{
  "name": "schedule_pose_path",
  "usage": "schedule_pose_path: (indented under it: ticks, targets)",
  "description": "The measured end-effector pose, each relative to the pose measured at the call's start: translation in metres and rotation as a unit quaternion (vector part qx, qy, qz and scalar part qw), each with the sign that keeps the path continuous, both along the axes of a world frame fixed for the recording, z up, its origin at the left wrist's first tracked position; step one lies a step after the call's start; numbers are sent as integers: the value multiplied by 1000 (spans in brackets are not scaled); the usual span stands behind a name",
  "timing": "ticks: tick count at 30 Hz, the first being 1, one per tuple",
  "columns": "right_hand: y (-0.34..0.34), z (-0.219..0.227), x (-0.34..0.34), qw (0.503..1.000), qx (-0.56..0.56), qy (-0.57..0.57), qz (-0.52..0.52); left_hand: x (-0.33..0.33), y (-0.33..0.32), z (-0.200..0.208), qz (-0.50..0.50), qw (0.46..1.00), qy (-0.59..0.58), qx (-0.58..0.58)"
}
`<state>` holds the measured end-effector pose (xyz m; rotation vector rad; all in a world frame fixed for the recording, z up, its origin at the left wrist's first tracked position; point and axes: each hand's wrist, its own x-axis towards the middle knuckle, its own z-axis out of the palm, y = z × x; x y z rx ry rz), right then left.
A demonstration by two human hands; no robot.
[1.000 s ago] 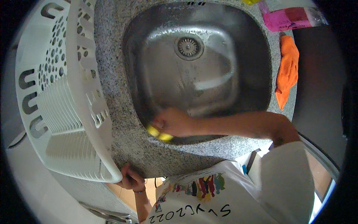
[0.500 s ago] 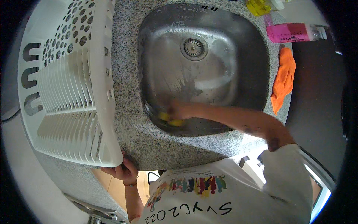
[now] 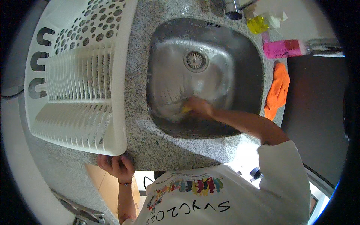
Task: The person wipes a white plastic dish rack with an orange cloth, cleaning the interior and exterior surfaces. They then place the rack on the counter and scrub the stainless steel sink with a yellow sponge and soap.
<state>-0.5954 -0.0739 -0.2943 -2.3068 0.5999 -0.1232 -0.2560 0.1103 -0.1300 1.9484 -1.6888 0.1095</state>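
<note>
My right hand (image 3: 200,107) is down in the steel sink (image 3: 247,82), its closed fingers pressing a yellow sponge (image 3: 186,108) to the basin floor. Most of the sponge is hidden by the hand, and motion blurs it. A wet patch with streaks lies around it, nearer me than the round drain (image 3: 195,61). My left hand (image 3: 117,166) is at the front edge of the granite counter (image 3: 150,155), just below the near corner of the white dish rack (image 3: 119,131). Its bent fingers hook over that edge.
Right of the sink lies a crumpled orange cloth (image 3: 277,90). Behind it are a bottle of pink liquid (image 3: 283,49) on its side and a bottle of yellow liquid (image 3: 258,24). A chrome faucet (image 3: 233,10) shows at the far edge. A dark panel (image 3: 315,105) borders the counter's right.
My right hand has moved the sponge from the sink's near left corner toward the middle and farther from me. The left hand stays at the counter edge. The whole view has shifted.
</note>
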Motion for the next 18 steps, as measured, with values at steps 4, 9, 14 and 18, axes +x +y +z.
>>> schedule_pose_path:
  ticks: [4, 9, 14, 18]
  targets:
    - [-75, -38, -64, 869, -7, 209, -448, -1, -4, 2, -13, 1000, -14, -9]
    - [-23, 2, 42, 929, -236, 168, -229, -9, -5, 5, -55, 997, -56, -7]
    - [-50, 32, -61, 906, -144, 274, -287, -60, -39, 42, -245, 968, 41, 24]
    - [-99, -4, -58, 765, -184, 339, -516, -107, -137, 62, -329, 938, 91, 59]
